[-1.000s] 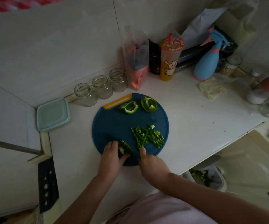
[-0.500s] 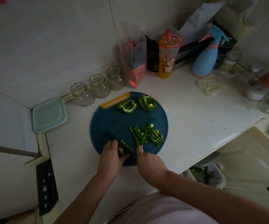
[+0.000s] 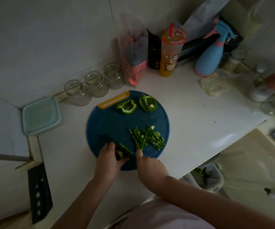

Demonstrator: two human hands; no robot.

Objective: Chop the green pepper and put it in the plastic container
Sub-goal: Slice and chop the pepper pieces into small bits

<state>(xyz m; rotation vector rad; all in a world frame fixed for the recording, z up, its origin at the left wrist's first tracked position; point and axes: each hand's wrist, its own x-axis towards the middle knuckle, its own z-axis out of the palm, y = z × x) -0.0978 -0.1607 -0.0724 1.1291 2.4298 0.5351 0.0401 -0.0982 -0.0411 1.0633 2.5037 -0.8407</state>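
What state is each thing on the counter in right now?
Left hand: holds a pepper piece on the board.
Right hand: grips the knife, blade at that piece.
Two big pepper pieces: uncut.
Strips: chopped, piled.
Container: lid on.
Jars: open, upright.

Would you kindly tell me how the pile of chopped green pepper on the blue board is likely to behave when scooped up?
The pile of chopped pepper is many loose thin strips, so it will probably scatter rather than lift as one. The pieces look light, so a push would likely slide them across the blue board.
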